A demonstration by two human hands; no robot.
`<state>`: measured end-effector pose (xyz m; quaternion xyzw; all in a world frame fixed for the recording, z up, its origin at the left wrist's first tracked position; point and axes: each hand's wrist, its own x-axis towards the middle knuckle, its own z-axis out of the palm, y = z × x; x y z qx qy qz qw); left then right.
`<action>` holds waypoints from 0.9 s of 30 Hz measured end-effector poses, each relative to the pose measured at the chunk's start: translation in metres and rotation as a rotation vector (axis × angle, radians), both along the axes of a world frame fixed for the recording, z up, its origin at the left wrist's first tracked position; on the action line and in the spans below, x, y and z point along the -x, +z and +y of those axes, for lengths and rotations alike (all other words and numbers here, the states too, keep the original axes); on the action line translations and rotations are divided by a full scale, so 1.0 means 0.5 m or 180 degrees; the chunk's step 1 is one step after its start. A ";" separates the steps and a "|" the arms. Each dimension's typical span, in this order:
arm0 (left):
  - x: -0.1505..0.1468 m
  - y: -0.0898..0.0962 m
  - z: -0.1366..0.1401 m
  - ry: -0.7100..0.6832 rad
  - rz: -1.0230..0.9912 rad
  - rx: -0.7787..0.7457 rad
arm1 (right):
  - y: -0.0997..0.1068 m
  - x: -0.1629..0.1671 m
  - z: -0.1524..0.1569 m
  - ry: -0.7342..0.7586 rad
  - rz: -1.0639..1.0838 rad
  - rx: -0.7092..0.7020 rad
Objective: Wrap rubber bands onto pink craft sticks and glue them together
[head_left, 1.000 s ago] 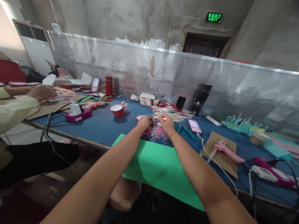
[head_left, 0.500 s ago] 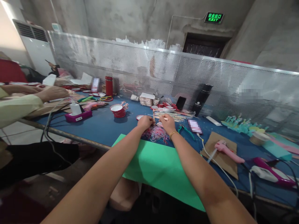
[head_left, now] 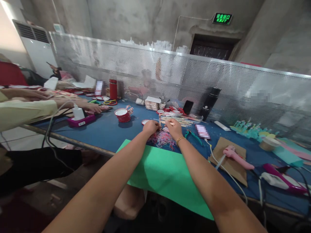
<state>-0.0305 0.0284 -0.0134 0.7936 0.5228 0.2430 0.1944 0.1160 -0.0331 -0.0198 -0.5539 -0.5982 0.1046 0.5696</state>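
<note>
Over a tangle of pink, blue and purple threads [head_left: 165,139], both hands work close together. My left hand [head_left: 151,127] is closed in a pinch on a thin upright stick [head_left: 160,119]. My right hand [head_left: 174,129], with a gold bracelet at the wrist, is closed around a small pale stick-like piece [head_left: 172,124], whose exact kind I cannot make out. The fingertips nearly meet, and part of what they hold is hidden. A green sheet [head_left: 162,168] lies under my forearms, hanging over the table edge. Behind the hands are several loose wooden sticks [head_left: 186,121].
Teal pliers [head_left: 194,137] and a phone [head_left: 202,131] lie right of my hands. A pink glue gun [head_left: 236,156] rests on cardboard [head_left: 223,142]. Stacked red-rimmed discs [head_left: 123,116] stand to the left. A co-worker's hand [head_left: 89,106] reaches in above a purple power strip [head_left: 81,120].
The co-worker's nearer arm has stretched right and its hand now covers the pink tool beside the power strip. My own hands have barely moved.
</note>
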 end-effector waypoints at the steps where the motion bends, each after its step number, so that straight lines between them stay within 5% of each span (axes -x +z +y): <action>1: 0.000 0.000 0.000 0.0008 -0.0008 -0.0001 | -0.001 0.000 0.001 0.0034 -0.0019 -0.0006; 27: 0.001 0.001 -0.001 0.0014 0.0024 -0.0001 | 0.000 0.000 -0.001 -0.0076 -0.0077 0.0073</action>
